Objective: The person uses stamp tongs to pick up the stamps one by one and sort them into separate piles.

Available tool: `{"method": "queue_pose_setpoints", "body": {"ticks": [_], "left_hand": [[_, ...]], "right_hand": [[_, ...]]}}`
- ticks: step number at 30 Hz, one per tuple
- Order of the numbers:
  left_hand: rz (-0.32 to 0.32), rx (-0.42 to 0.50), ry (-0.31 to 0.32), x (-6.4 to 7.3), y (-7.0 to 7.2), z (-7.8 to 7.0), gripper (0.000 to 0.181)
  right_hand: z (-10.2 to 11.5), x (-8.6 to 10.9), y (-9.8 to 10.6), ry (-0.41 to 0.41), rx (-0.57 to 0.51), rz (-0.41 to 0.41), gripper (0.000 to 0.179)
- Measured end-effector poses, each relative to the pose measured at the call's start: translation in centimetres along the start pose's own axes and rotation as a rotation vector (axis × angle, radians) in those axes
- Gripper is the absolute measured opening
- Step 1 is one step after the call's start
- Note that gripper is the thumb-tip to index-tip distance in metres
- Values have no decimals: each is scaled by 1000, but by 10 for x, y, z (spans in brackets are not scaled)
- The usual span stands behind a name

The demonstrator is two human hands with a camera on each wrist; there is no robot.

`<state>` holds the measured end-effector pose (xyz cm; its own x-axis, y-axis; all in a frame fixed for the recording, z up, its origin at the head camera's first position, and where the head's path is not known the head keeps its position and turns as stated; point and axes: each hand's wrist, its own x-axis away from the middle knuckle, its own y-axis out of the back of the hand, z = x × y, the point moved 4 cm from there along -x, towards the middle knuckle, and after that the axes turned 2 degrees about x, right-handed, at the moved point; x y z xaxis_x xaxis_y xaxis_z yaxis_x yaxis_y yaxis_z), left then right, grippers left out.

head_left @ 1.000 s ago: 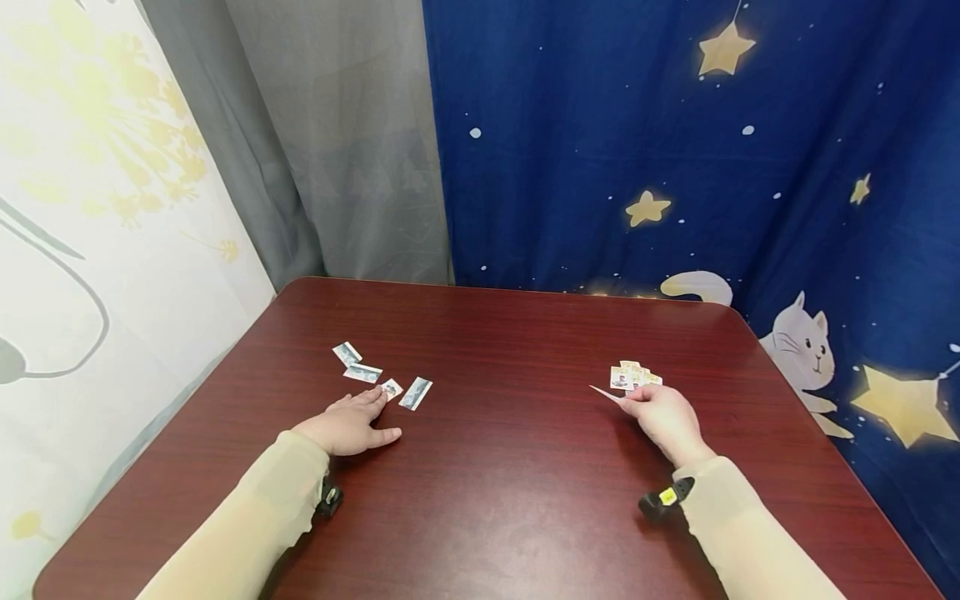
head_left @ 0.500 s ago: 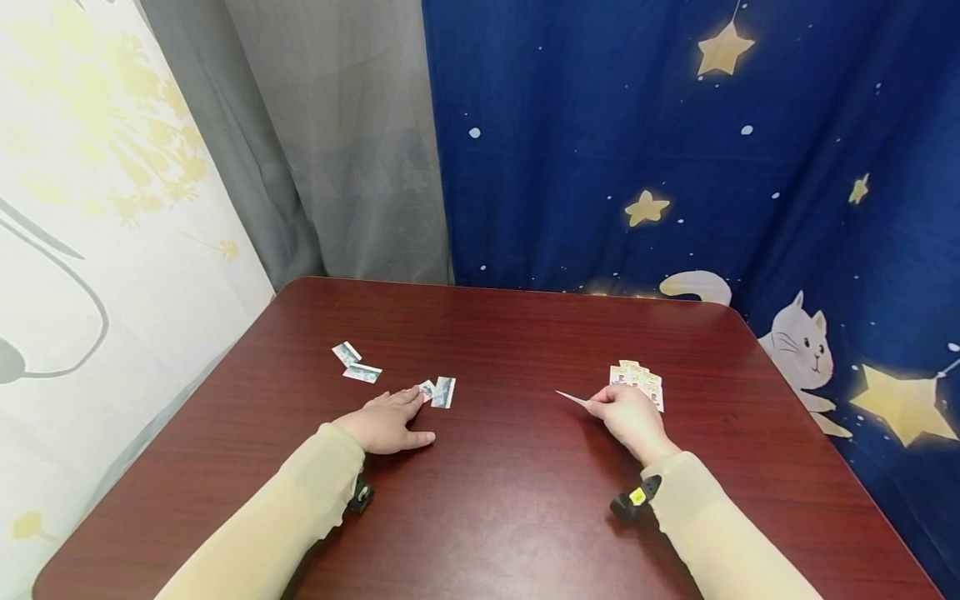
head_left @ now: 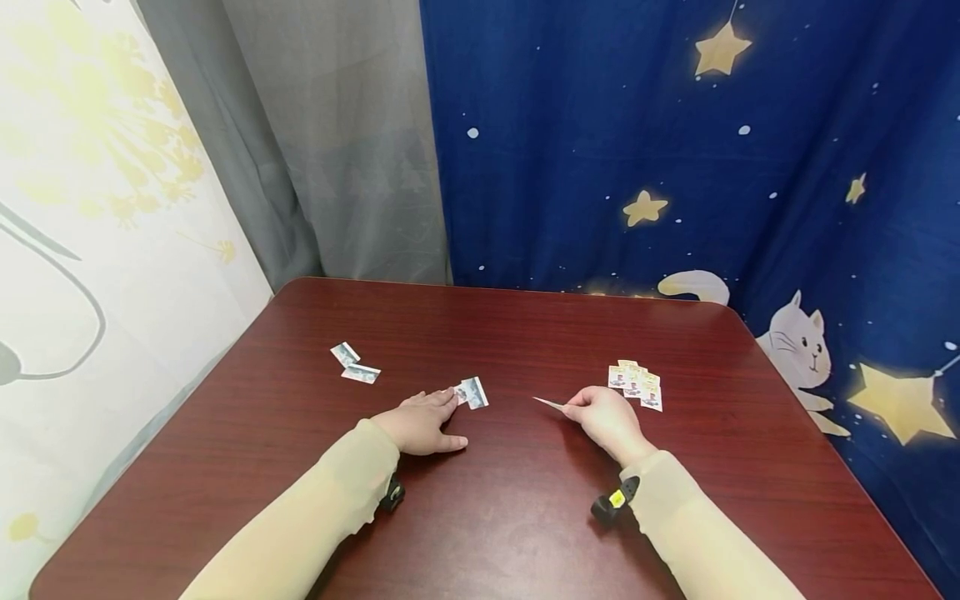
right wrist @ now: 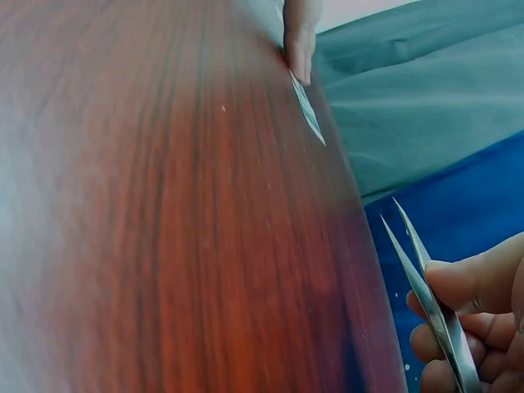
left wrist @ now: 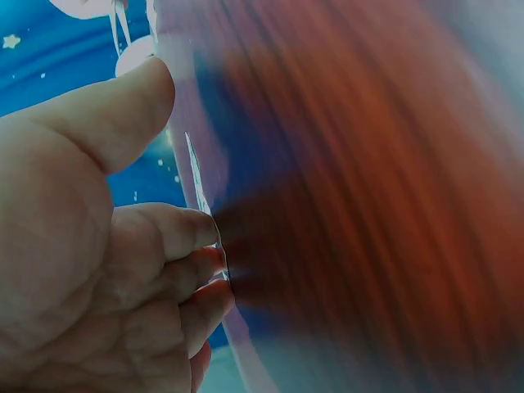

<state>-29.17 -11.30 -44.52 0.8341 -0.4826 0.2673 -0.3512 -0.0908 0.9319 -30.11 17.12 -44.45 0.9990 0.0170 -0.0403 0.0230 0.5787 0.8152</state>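
In the head view my left hand [head_left: 422,423] lies palm down on the table, fingers stretched out. Its fingertips touch small printed cards [head_left: 474,392], with one overlapping another just beyond them. The left wrist view shows these fingertips pressing the thin card edge [left wrist: 196,176] against the table, thumb apart. Steel tweezers [right wrist: 450,332] are pinched between thumb and fingers of my right hand [head_left: 609,421]. Their two pointed tips stand apart with nothing between them in the right wrist view. The tips point left toward the cards, above the table.
A cluster of several overlapping printed cards [head_left: 636,382] lies beyond my right hand. Two more cards [head_left: 361,373] lie to the left of the left hand. The dark red table [head_left: 480,333] ends at a curtain [head_left: 540,167] behind.
My left hand has slid right along the table, taking the two cards under and beside its fingertips with it. The right hand with the tweezers has moved left, away from the card cluster.
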Motion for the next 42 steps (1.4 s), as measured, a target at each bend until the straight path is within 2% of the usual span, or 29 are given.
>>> {"method": "queue_pose_setpoints", "body": {"ticks": [9, 21, 33, 42], "left_hand": [[14, -19, -15, -7, -3, -16, 81], [30, -3, -30, -9, -4, -30, 82], [46, -26, -30, -11, -6, -35, 83], [44, -37, -31, -11, -7, -35, 83]], "right_hand": [[10, 3, -15, 43, 10, 33, 9], [17, -1, -26, 22, 31, 59, 12], [21, -3, -29, -14, 31, 65, 12], [21, -10, -32, -36, 6, 40, 10]]}}
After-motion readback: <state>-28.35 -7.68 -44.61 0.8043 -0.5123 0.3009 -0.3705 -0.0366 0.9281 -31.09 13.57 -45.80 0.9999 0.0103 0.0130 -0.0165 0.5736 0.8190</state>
